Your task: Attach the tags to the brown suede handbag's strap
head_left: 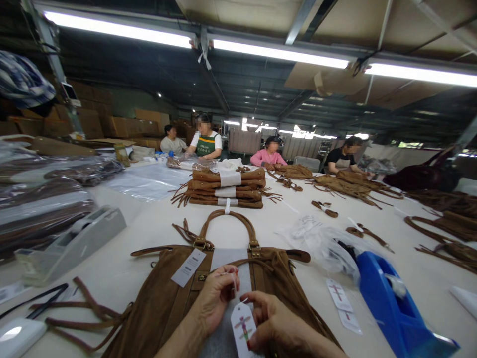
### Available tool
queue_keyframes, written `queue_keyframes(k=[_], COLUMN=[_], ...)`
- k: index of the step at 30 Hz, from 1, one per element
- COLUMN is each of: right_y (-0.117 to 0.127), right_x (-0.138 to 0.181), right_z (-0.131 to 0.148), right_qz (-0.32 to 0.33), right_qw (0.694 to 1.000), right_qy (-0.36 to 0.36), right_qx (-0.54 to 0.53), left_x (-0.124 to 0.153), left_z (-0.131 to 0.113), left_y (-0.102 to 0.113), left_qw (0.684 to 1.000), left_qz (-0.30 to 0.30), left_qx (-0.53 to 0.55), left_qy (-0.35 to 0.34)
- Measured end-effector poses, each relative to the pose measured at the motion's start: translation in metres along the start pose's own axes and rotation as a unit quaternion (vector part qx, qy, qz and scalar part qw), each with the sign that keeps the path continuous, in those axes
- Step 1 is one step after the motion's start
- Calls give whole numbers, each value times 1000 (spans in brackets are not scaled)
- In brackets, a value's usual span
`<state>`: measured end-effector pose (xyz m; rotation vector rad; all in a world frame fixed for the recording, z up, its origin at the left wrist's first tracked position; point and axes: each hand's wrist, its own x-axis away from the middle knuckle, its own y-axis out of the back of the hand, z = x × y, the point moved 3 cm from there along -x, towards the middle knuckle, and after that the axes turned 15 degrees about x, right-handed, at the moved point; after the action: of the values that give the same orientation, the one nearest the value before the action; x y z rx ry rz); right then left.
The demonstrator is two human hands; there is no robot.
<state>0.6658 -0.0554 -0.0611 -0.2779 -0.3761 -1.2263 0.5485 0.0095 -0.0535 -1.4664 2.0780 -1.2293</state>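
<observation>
A brown suede handbag (164, 298) with fringe lies flat on the white table in front of me, handles (227, 223) pointing away. A white barcode tag (188, 267) hangs near its left buckle. My left hand (216, 296) is closed in a pinch over the bag's middle, on a thin string. My right hand (274, 320) pinches a white hang tag (243, 328) with a coloured print, held just above the bag.
A blue tape dispenser (395, 311) stands at my right, a grey one (74, 243) at my left. Spare tags (341, 301) lie beside the bag. Stacked brown bags (225, 191) sit mid-table; loose straps (439, 233) lie right. Several people work at the far end.
</observation>
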Motion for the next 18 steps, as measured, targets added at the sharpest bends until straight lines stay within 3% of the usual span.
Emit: queue_keyframes(k=[5, 10, 18], right_y=[1, -1, -4], right_x=[-6, -1, 13], right_z=[-15, -8, 8], right_qz=[10, -10, 15], right_qw=[999, 999, 1000], right_qy=[-24, -36, -10], right_qx=[29, 34, -22], left_x=[1, -2, -5], left_z=[-15, -22, -27], left_y=[1, 9, 21], left_qw=[994, 996, 999], left_qz=[-31, -35, -13], left_qx=[97, 81, 23], left_qy=[37, 18, 28])
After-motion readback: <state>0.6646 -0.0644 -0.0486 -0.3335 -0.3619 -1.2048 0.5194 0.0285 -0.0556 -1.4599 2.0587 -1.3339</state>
